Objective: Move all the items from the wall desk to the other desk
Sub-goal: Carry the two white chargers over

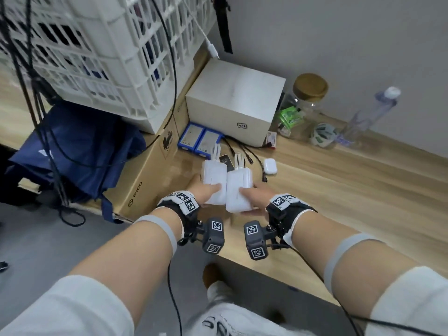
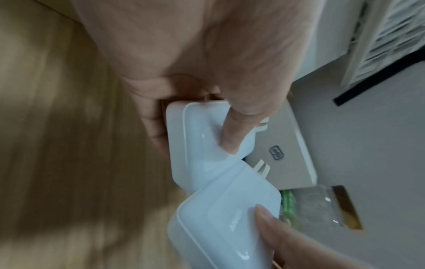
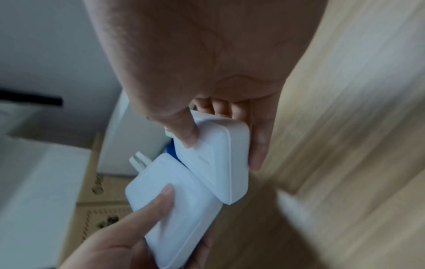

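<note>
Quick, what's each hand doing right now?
Left hand: holding the left white power bank.
Right hand: holding the right white power bank.

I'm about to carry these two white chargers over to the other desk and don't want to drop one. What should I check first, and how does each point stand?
1. Left hand grips the left charger, thumb on top, fingers under: ok.
2. Right hand grips the right charger the same way: ok.
3. Chargers lifted off the wall desk: cannot tell.
4. Black cables free of both chargers: cannot tell, the ends lie close behind.
5. Chargers apart from each other: not ok, their edges touch.
6. Earbud case out of the way: ok, it sits beside them.
</note>
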